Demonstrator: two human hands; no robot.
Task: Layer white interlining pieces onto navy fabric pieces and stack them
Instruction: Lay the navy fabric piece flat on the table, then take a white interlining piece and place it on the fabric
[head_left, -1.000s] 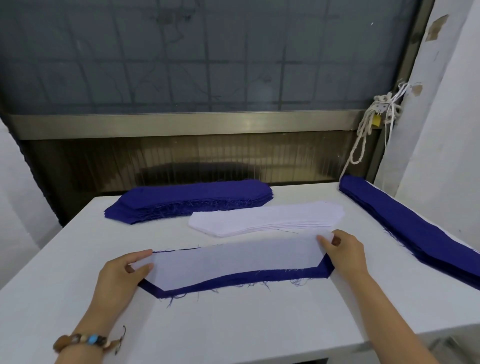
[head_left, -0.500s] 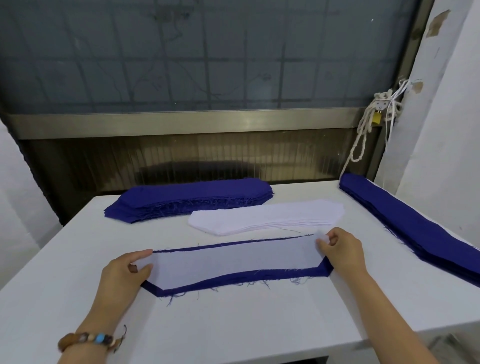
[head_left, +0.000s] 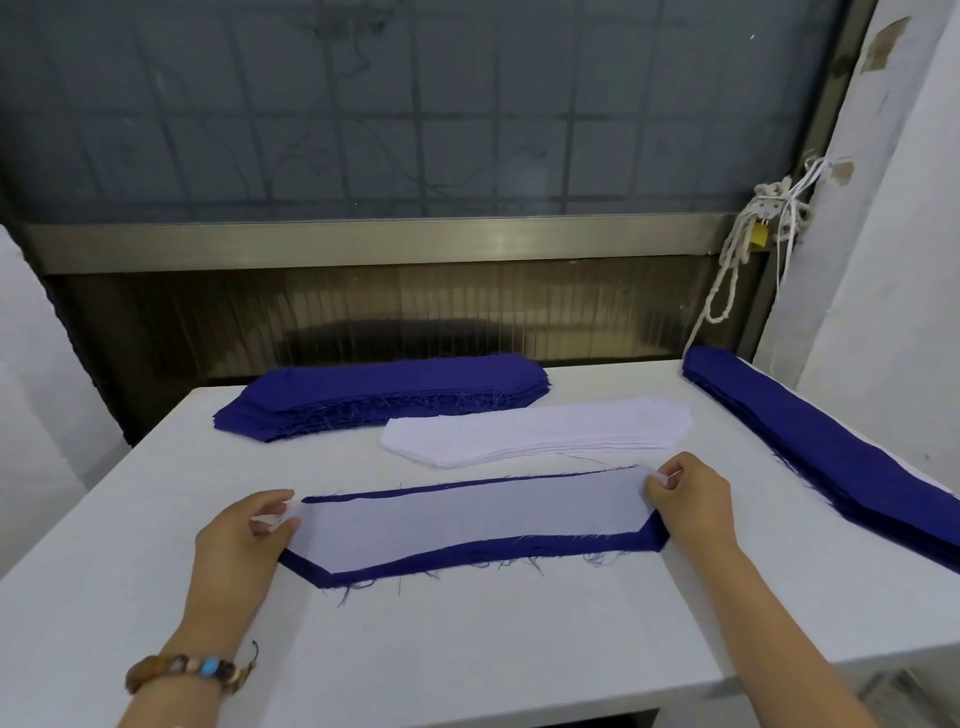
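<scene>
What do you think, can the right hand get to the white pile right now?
Probably yes. The white pile lies just beyond the right hand, with only bare table between them. But its fingers pinch the end of the interlining piece, so it would have to let go first.

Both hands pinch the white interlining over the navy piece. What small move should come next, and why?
Probably slide the thin white interlining piece slightly toward the person, then lay its ends flat. The left hand and right hand pinch its ends, and the long navy fabric piece under it shows a wide band along the near edge but only a sliver along the far edge.
</scene>
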